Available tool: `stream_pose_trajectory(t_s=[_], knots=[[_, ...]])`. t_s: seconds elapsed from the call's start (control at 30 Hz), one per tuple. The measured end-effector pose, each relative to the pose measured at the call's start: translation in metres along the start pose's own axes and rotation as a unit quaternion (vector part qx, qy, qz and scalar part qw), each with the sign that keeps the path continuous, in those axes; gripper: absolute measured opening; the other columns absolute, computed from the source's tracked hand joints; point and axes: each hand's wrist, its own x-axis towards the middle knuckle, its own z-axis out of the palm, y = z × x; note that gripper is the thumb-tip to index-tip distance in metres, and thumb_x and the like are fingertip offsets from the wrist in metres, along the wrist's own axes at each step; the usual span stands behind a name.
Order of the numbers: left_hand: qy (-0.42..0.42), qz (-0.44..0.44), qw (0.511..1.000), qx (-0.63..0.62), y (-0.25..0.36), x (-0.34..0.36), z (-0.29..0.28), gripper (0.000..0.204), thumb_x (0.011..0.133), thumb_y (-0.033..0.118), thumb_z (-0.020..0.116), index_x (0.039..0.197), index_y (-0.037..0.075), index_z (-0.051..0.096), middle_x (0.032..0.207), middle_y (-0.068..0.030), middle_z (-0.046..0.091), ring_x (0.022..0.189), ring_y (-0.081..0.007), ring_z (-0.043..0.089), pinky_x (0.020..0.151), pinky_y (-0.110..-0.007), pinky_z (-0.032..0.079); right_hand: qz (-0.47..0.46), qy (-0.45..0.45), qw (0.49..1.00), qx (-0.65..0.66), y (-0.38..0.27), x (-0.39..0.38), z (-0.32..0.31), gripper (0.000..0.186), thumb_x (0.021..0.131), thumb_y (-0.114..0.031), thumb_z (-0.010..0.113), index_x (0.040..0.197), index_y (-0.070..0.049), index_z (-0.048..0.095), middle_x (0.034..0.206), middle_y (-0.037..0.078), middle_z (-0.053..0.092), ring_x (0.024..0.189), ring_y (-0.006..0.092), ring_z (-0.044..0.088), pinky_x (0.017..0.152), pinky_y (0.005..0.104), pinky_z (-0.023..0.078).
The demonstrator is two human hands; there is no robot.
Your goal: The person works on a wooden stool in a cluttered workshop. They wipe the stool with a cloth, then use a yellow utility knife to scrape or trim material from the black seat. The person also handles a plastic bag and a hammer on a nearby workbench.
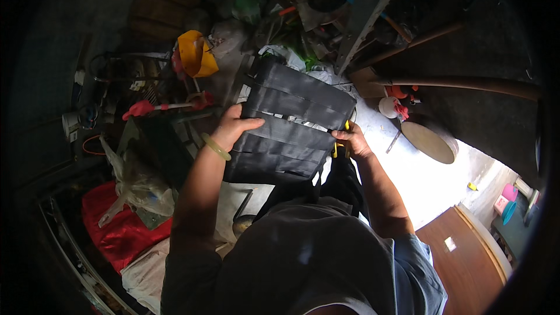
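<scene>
Black banded panel: the panel (286,141) lies just off the centre of the view toward 12 o'clock, in front of the person's body, its long axis leaning toward 1 o'clock
Bands: wide, dark and slightly glossy, running across the panel; a narrow gap near its middle shows pale material
Left hand: the left hand (232,128) grips the panel's edge at the panel's 9 o'clock, thumb over the upper face, the other fingers mostly hidden
Bangle: a pale bangle (216,147) circles the left wrist
Right hand: the right hand (354,142) holds the panel's opposite edge, between 3 and 4 o'clock of the panel, thumb at the rim
Yellow parts: yellow parts (338,150) show beside the right hand; whether it holds them as well cannot be told
Yellow-orange container: the container (197,55) stands between 10 and 11 o'clock of the view
Round-topped piece: the pale disc (429,142) sits at 3 o'clock
Brown board: the board (461,256) lies at 4 o'clock
Red fabric: the fabric (116,221) lies at 8 o'clock, near a translucent plastic bag (143,184)
</scene>
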Motion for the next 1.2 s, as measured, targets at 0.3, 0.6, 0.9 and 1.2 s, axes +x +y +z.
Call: stream_pose_trajectory(t_s=[0.3,0.6,0.9,1.2], knots=[[-0.047,0.141,0.928,0.343,-0.049,-0.024,0.077,0.033,0.071,0.013,0.072,0.093,-0.002,0.054,0.084,-0.0191,0.061,0.078,-0.0292,0.061,0.071,-0.036,0.047,0.090,0.086,0.992,-0.009,0.078,-0.004,-0.039,0.031,0.077,-0.006,0.072,0.102,-0.003,0.054,0.082,0.005,0.058,0.071,0.0155,0.056,0.056,0.0308,0.047],[-0.080,0.158,0.786,0.593,-0.051,-0.047,0.106,0.038,0.072,0.010,0.066,0.105,0.003,0.050,0.095,-0.0182,0.059,0.086,-0.0369,0.059,0.072,-0.045,0.048,0.116,0.024,0.993,-0.013,0.151,0.009,-0.047,0.021,0.080,-0.015,0.073,0.092,-0.003,0.059,0.081,0.007,0.062,0.067,0.0161,0.057,0.052,0.0276,0.045],[-0.028,0.273,0.636,0.721,-0.056,-0.052,0.126,0.022,0.064,0.007,0.060,0.086,0.005,0.055,0.082,-0.0094,0.058,0.077,-0.0266,0.061,0.062,-0.037,0.048,0.151,0.021,0.988,-0.030,0.142,0.009,-0.021,0.021,0.080,-0.015,0.073,0.092,-0.003,0.060,0.081,0.007,0.062,0.067,0.0158,0.057,0.052,0.0275,0.045],[0.001,0.352,0.576,0.738,-0.065,-0.052,0.136,0.023,0.070,0.017,0.056,0.087,0.002,0.060,0.076,-0.0079,0.058,0.075,-0.0223,0.057,0.068,-0.034,0.046,0.172,0.019,0.984,-0.037,0.149,0.004,-0.022,0.022,0.080,-0.016,0.073,0.092,-0.003,0.060,0.082,0.007,0.062,0.067,0.0154,0.057,0.052,0.0273,0.045]])
